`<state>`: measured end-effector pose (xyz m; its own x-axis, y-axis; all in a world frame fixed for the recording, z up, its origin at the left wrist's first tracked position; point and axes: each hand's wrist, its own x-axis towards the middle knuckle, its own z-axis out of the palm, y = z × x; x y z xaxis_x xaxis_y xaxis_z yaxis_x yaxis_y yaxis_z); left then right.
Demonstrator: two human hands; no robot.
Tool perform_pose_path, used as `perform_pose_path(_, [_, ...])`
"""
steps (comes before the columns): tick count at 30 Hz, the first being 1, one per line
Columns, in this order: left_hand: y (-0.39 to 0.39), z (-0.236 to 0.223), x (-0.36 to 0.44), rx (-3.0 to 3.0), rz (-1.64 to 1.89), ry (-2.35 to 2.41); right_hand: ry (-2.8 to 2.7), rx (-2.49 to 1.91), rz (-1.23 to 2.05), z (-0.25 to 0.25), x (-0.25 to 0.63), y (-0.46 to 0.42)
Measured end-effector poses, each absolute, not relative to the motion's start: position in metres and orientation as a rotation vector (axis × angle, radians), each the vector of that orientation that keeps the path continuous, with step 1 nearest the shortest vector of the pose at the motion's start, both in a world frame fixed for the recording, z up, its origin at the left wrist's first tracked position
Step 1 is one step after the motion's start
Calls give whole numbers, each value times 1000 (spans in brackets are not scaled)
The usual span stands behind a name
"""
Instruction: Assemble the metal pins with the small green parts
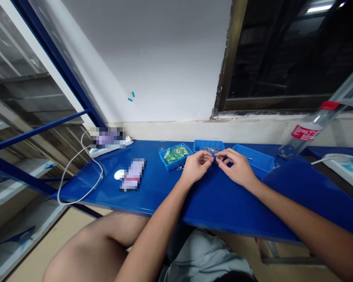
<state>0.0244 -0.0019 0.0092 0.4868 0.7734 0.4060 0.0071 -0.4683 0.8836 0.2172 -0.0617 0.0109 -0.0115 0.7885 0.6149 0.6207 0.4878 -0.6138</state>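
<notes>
My left hand (197,167) and my right hand (235,166) meet fingertip to fingertip just above the blue table. Both are closed in a pinch; what lies between the fingers is too small and too hidden to name. Behind them stands a blue tray (208,143) holding thin metal pieces (212,150). Left of my left hand, another blue tray (168,168) holds green pieces (176,153), with a few small metal bits (180,167) on the table beside it. A third blue tray (263,162), partly covered by my right hand, has a small metal piece (250,158) in it.
A clear plastic bottle (307,131) with a red cap stands at the right. Towards the left are a white round object (119,174), a blurred-out flat object (133,174), and a white power strip (110,148) with a looping cable (101,172). A wall (170,78) rises behind the table.
</notes>
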Motion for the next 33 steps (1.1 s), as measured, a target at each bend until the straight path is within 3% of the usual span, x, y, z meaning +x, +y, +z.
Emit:
perform_pose_path(6, [-3, 11, 19, 2421, 928, 830, -1856, -1407, -344, 20, 261, -52])
perform_pose_path(13, [-1, 6, 17, 2540, 856, 881, -1822, -1709, -586, 13, 282, -52])
perform_pose_path(22, [3, 7, 14, 2531, 869, 1010, -2222, -1385, -270, 13, 251, -57])
perform_pose_path(33, [0, 5, 16, 2548, 802, 937, -2317, -1753, -285, 0, 248, -55])
